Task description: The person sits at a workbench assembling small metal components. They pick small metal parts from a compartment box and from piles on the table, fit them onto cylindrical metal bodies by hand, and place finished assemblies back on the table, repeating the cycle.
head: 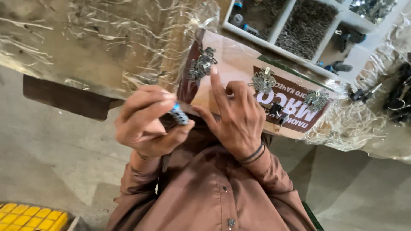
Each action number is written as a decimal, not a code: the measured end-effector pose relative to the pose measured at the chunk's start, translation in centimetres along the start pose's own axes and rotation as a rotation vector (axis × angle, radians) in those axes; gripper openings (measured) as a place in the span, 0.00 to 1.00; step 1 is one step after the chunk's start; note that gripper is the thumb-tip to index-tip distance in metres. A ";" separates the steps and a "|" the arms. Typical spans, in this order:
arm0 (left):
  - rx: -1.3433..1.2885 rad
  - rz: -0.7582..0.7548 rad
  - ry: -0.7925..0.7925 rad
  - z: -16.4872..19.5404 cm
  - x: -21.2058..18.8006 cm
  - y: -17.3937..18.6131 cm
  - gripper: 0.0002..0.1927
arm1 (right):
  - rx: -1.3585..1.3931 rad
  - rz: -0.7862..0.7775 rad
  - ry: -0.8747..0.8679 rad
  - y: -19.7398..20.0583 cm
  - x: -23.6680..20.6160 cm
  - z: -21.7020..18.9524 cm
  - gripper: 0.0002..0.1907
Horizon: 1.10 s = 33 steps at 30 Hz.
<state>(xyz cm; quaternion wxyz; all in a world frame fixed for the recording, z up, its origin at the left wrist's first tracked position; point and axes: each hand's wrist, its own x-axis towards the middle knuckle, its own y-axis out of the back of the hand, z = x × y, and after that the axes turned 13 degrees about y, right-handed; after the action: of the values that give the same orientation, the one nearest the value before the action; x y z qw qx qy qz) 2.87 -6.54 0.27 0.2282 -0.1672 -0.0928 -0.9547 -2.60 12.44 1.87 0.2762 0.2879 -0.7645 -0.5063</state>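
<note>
Left hand (145, 122) pinching small blue-and-silver metal part (179, 114) w/ thumb & fingers; right hand (233, 113) open, holding nothing, forefinger reaching twd pile of small grey metal clips (202, 64) on brown cardboard sheet (233, 57)

A plastic-wrapped workbench (85, 47) carries a cardboard sheet (239, 64), a white compartment tray (342, 17) and dark tools (398, 98).

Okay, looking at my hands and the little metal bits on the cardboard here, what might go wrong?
The left hand pinches a small blue and silver piece only at its fingertips, off the table's edge; it may slip and drop to the floor.

The piles of small metal parts lie loose on the sloping cardboard sheet close to the right hand; a nudge might scatter them.

The crinkled plastic film may snag a finger or a part.
</note>
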 end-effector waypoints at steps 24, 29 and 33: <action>-0.197 -0.580 0.119 1.5 -0.3 -6.4 0.22 | 1.250 0.597 -0.385 0.9 -11.8 2.7 0.10; -0.180 -0.588 0.149 1.8 -0.4 -6.5 0.22 | 0.416 0.729 -0.004 2.2 -10.1 2.4 0.10; -0.172 -0.592 0.135 2.2 -0.6 -6.8 0.21 | 0.728 0.806 -0.079 2.5 -9.4 1.8 0.07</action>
<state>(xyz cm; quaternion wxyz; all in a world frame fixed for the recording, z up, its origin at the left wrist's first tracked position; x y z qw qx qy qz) 0.78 0.20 1.41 -0.0688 -0.0878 -0.0407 -0.9929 2.15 21.11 2.39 0.3018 0.0296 -0.9501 -0.0733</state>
